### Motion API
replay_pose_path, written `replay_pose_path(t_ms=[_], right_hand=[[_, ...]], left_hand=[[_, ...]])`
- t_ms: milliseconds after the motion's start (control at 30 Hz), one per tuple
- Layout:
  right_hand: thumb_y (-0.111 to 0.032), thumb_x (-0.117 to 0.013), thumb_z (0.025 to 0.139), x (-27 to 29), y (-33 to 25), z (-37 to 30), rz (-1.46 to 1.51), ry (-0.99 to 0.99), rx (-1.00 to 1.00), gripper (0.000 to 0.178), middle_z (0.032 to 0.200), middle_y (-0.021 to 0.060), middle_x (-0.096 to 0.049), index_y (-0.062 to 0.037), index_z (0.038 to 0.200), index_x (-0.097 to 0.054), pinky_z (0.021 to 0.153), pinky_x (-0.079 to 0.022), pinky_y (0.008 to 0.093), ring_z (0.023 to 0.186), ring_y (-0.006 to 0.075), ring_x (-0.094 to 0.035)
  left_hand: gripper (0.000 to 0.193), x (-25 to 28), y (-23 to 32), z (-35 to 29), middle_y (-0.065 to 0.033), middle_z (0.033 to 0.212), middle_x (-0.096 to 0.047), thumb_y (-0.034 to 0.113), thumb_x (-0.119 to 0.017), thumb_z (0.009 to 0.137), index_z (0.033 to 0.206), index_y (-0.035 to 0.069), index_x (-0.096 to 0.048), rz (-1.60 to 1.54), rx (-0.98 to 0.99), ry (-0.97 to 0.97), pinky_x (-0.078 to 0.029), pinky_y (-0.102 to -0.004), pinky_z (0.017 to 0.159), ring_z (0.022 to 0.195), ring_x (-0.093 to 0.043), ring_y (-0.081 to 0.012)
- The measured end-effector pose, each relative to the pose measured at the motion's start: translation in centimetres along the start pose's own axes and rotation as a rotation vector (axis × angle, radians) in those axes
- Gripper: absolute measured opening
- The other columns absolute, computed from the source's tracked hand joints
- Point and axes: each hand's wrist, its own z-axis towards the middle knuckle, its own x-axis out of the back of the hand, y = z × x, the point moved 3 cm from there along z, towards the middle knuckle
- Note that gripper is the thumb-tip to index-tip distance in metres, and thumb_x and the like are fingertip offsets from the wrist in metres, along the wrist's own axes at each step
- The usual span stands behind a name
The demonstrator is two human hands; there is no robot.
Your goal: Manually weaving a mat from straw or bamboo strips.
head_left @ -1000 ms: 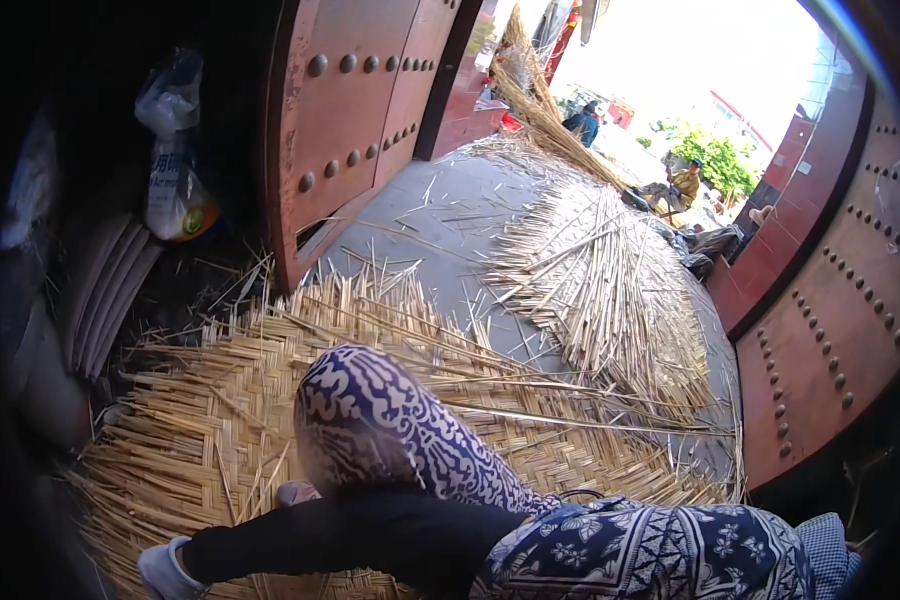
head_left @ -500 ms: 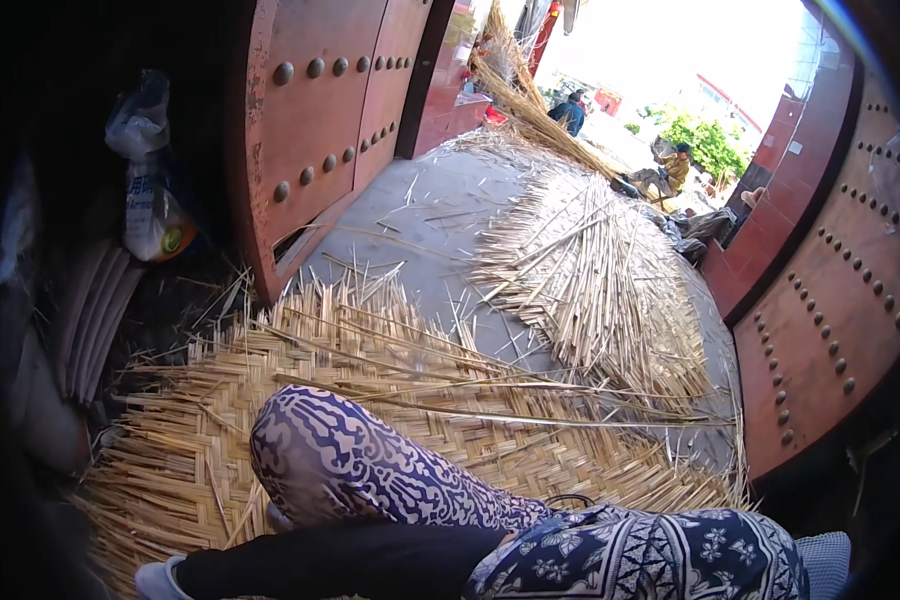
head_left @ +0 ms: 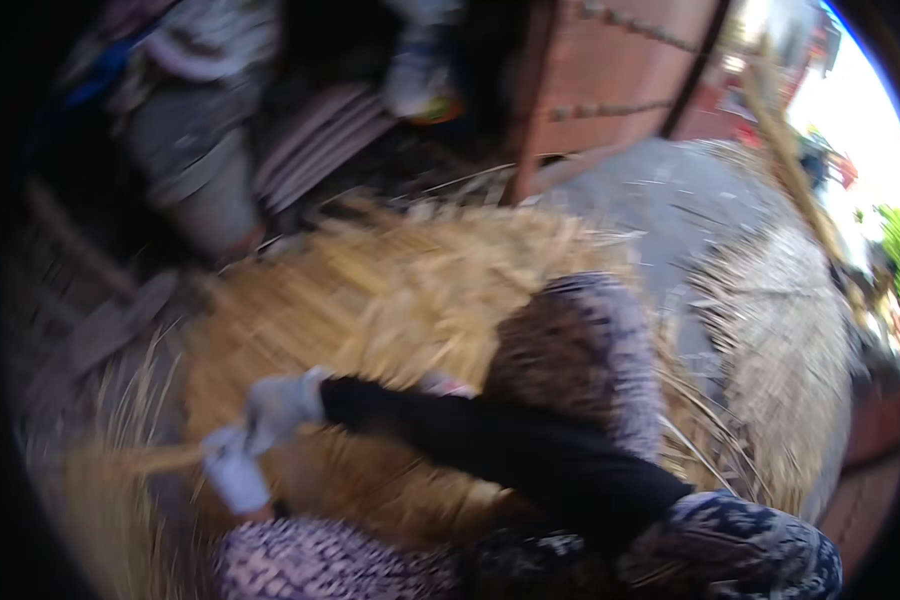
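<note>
Blur softens most of the view. A large woven reed mat (head_left: pixel 370 280) spreads over the ground around me. My right hand (head_left: pixel 285 408), in a pale grey glove below a black sleeve, reaches across to the left side of the mat. Just below it and touching it is my left hand (head_left: pixel 234 470), in a whitish glove. A pale bunch of reed strips (head_left: pixel 155 461) sticks out leftward from my left hand, which is closed around its end. The right fingers are smeared, so their grip does not show. My patterned purple knee (head_left: pixel 620 360) rises over the mat.
A grey bucket (head_left: pixel 210 190) and stacked curved slabs (head_left: pixel 320 140) stand beyond the mat's left edge. A studded red door (head_left: pixel 610 75) stands at the back. A second reed mat (head_left: pixel 780 350) lies on the grey floor to the right. Loose reeds (head_left: pixel 135 400) lie at left.
The view has swung left, bringing in the bucket. My right glove, low at the picture's edge before, is now further up beside the left glove, which has come into view with reed strips.
</note>
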Motion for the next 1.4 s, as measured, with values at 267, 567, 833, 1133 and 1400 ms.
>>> replay_pose_path(t_ms=[267,567,833,1133,1400], right_hand=[[-0.019,-0.067,0.068,-0.2,-0.5,0.6,0.315,-0.070,-0.160,0.022,0.061,0.0035,-0.057,-0.0003,0.076,-0.061,0.049,-0.040,0.0242,0.054,0.0096,-0.051],[-0.027,-0.062,0.071,-2.3,1.2,3.6,-0.332,0.223,0.030,0.026,0.068,0.0120,-0.061,-0.0031,0.081,-0.063,0.061,-0.046,0.0311,0.064,0.0208,-0.058],[-0.039,-0.059,0.075,-1.0,2.8,6.9,-0.017,-0.238,-0.285,0.039,0.071,0.0105,-0.063,-0.0015,0.084,-0.064,0.057,-0.047,0.0261,0.058,0.0142,-0.058],[-0.023,-0.057,0.081,-1.1,6.0,9.2,0.201,-0.290,-0.491,0.024,0.060,0.0067,-0.058,-0.0015,0.092,-0.059,0.047,-0.049,0.0226,0.050,0.0118,-0.057],[-0.015,-0.053,0.081,6.8,11.5,9.5,0.160,0.522,-0.451,0.014,0.070,0.0077,-0.061,-0.0036,0.087,-0.060,0.045,-0.048,0.0193,0.053,0.0094,-0.058]], left_hand=[[0.011,-1.3,3.1,-0.5,-0.0077,0.078,-0.059,0.001,-0.057,0.076,0.087,-0.002,-0.058,-0.092,0.025,0.051,-0.046,-0.0224,0.056,0.068,-0.056,-0.0140],[0.022,0.8,1.8,0.3,-0.0033,0.081,-0.060,0.009,-0.062,0.077,0.098,0.003,-0.058,0.025,0.178,0.301,-0.045,-0.0200,0.050,0.067,-0.056,-0.0101],[0.020,4.4,-0.7,2.4,-0.0075,0.081,-0.060,0.013,-0.065,0.074,0.088,0.001,-0.058,-0.184,0.219,0.456,-0.050,-0.0234,0.056,0.070,-0.058,-0.0153],[0.019,6.6,-4.0,6.0,-0.0102,0.089,-0.058,0.011,-0.056,0.081,0.097,0.001,-0.053,-0.228,0.155,0.450,-0.049,-0.0220,0.060,0.074,-0.056,-0.0143],[0.041,10.5,-13.0,6.3,-0.0177,0.107,-0.054,0.021,-0.052,0.084,0.117,0.001,-0.040,-0.245,0.655,0.260,-0.048,-0.0379,0.079,0.094,-0.055,-0.0273]])
